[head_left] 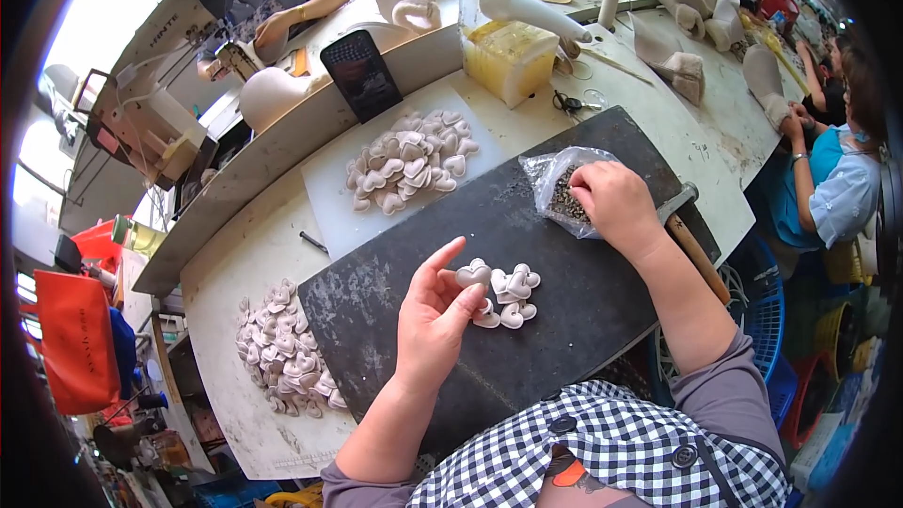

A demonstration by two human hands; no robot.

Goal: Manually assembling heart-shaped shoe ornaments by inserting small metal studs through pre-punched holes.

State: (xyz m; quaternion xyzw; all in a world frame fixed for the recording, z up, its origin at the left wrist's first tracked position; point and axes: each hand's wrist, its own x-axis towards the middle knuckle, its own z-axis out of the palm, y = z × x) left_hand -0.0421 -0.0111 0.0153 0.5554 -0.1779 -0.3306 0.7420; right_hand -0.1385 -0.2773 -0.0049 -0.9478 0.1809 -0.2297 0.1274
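Note:
My left hand [435,315] is over the dark work board [395,292], holding a pale padded heart [473,273] between thumb and fingers. Just beyond it, several more such hearts [514,288] lie in a small cluster on the board. To the right, my right hand [611,199] reaches into a clear plastic bag [544,174] of small metal pieces [567,198], probably studs or rivets. Its fingers are pinched together and partly hidden, so I cannot make out what is in them.
One heart pile [414,160] covers a white sheet [329,198]; another pile [282,348] sits at the left. A hammer [696,254] lies at the board's right edge. Beyond stand a phone [360,75] and a yellowish block [508,58]. Co-workers sit ahead and right.

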